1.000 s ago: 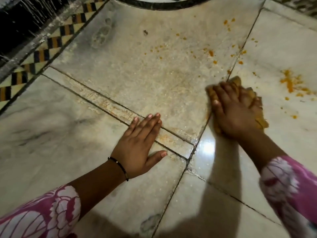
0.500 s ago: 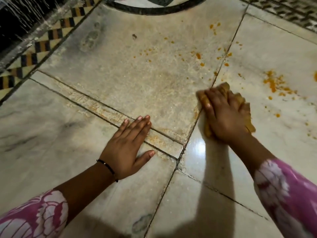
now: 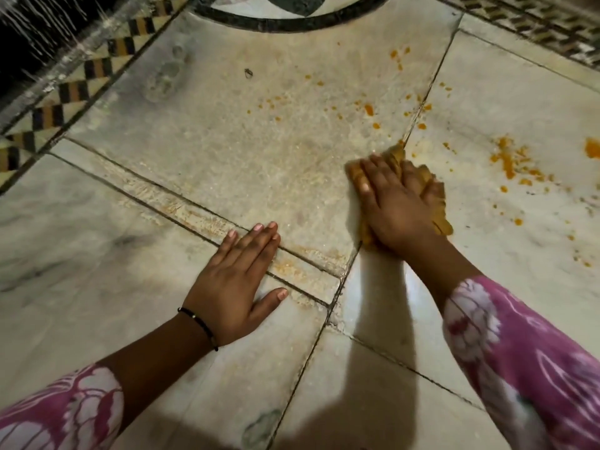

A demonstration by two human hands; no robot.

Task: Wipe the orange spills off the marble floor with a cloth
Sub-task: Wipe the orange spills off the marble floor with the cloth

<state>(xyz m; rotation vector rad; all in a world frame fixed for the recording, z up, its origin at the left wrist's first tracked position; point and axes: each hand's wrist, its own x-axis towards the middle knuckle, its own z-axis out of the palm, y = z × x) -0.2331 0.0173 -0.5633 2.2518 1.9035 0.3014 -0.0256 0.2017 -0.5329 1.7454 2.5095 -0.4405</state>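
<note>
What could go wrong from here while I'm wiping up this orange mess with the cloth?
1. The cloth under your right hand already looks soaked orange, so it may smear rather than lift the orange spills to its right.
2. Orange residue sits in the floor joint ahead of the cloth and could get pushed deeper.
3. Your left hand is braced flat on shiny marble that looks wet; it might slip.
</note>
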